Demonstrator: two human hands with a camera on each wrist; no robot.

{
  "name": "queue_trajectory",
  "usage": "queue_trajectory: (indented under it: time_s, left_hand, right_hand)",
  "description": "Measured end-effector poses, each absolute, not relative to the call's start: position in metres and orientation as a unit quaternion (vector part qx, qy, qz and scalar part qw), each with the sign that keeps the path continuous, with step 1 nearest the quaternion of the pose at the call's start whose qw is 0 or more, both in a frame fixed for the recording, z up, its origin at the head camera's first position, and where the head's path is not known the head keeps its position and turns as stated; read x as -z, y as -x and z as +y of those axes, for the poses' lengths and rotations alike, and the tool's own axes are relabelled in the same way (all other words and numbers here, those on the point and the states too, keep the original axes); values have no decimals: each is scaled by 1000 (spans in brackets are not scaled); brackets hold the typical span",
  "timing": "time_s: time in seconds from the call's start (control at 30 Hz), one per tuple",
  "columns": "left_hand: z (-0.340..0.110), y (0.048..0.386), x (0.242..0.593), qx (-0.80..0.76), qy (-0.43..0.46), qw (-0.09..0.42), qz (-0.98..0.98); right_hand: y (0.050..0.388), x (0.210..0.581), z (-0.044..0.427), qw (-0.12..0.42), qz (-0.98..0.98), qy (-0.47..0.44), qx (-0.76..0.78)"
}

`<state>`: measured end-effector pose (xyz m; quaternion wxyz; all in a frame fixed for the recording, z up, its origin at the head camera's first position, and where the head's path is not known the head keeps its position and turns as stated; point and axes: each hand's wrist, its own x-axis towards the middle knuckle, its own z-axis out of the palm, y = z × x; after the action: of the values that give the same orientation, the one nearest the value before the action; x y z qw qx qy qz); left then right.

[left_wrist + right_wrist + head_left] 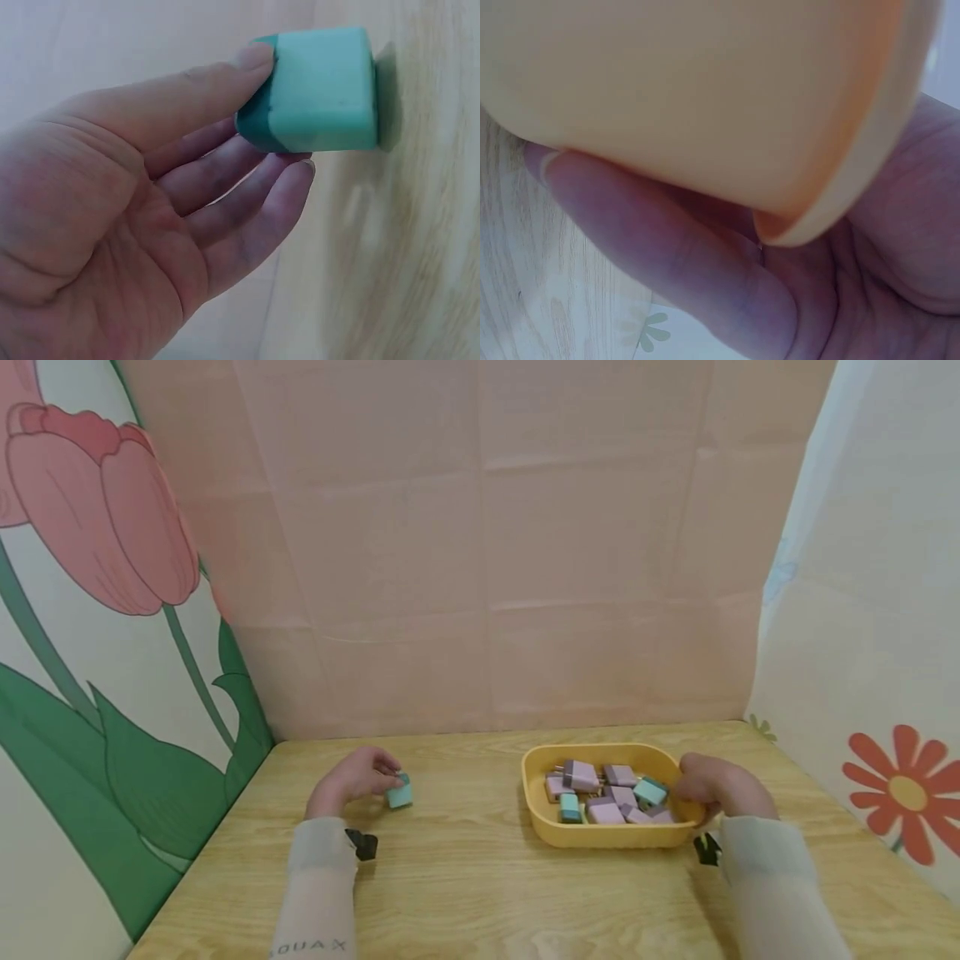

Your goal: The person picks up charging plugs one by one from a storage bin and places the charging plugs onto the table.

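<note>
In the head view my left hand (362, 775) is at the left of the table, pinching a teal plug charger (400, 792). The left wrist view shows the thumb on the charger's darker end (259, 112) and the fingers behind and below it; its light end is at the tabletop, and I cannot tell whether it touches. My right hand (723, 787) grips the right end of a yellow plastic basket (600, 836). Up close, fingers (675, 247) lie along the basket's outer wall (682, 90), under its rim. Inside lie several lilac chargers (581, 775) and a few teal ones (650, 792), some with metal prongs showing.
The wood-grain table (457, 893) ends at a pink cloth backdrop (480, 568). A tulip-printed panel (105, 518) stands along the left side, and a white flower-printed one (862, 635) along the right. The basket stands right of the table's middle.
</note>
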<state>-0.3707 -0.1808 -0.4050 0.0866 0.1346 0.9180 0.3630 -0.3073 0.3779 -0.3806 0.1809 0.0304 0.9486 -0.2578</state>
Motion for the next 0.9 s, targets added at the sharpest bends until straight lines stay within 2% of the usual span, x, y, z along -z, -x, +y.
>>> queue_trajectory:
  time_s: [0.2,0.9]
  left_hand:
    - [-178,377,411,-348,-140,58,925]
    - [-170,378,418,-354,-137,72,922]
  right_hand:
    - [308,382,378,180,949,-31,256]
    - [308,384,378,181,944,-55,269]
